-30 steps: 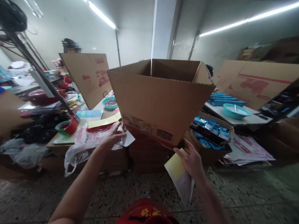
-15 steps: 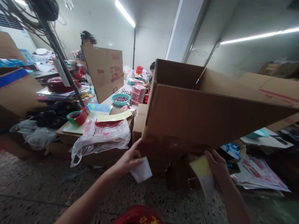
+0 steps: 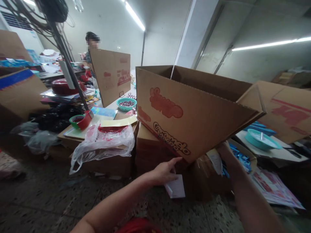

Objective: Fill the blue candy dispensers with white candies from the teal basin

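A large open cardboard box [image 3: 167, 97] with red print and "Caramelo" lettering stands tilted in front of me, resting at least partly on another brown box [image 3: 148, 149]. My left hand [image 3: 165, 173] is closed on a small stack of white paper slips [image 3: 176, 187], its index finger stretched against the box's bottom edge. Under the lower right side of the box, my right hand [image 3: 224, 151] touches the cardboard and grips a pale strip of paper [image 3: 215, 161]. Its fingertips are mostly hidden.
To the left, a plastic bag [image 3: 109, 142] and tape rolls [image 3: 81, 121] lie on cartons. A turquoise basin [image 3: 126, 104] of small items sits behind. Blue packets [image 3: 240, 158] fill a carton at right, near another basin [image 3: 262, 139]. A person [image 3: 91, 42] stands behind an upright cardboard sheet [image 3: 111, 76].
The large box has turned, so its printed side now faces me. My left hand has moved right along its bottom edge; my right hand has risen slightly with the paper.
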Action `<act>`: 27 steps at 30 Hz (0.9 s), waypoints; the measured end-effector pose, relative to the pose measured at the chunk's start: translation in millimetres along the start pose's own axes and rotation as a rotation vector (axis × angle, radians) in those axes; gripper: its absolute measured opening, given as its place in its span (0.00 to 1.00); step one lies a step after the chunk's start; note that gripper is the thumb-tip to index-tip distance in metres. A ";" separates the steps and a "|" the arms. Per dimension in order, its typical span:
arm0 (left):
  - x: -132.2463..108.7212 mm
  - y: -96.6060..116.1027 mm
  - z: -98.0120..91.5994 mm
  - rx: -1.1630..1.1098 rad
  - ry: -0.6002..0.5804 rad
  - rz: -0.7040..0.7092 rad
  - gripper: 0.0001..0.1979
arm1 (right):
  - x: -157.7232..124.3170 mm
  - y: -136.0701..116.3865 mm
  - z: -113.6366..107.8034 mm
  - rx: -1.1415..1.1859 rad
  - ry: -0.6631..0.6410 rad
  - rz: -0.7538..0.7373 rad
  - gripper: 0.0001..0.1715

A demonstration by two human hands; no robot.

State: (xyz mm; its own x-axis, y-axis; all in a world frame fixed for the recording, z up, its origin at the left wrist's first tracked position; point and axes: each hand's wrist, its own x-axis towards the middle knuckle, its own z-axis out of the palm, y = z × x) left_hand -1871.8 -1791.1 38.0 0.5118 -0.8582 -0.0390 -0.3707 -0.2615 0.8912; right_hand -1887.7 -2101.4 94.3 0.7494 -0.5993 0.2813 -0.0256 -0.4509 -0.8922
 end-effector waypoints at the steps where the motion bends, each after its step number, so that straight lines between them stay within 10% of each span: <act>1: 8.3 0.9 -3.5 -0.001 -0.014 0.017 0.41 | -3.3 1.5 -3.8 0.005 -0.024 0.017 0.23; 8: 51.8 -4.7 -36.5 -0.057 -0.073 0.019 0.40 | -83.6 21.5 -7.3 -0.001 -0.293 0.070 0.40; 16: 93.9 3.1 -55.0 -0.085 -0.099 0.101 0.25 | -57.3 41.3 26.9 -0.103 -0.013 -0.093 0.24; 27: 131.9 51.7 -21.8 0.029 -0.038 0.062 0.21 | -67.5 62.2 -44.6 -0.233 -0.364 -0.102 0.22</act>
State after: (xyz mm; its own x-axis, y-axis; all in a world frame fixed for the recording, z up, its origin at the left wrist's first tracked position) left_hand -1806.6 -1908.1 88.8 0.4578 -0.8890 -0.0013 -0.4234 -0.2193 0.8790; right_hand -1969.4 -2118.5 35.5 0.9388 -0.2910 0.1844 -0.0564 -0.6579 -0.7510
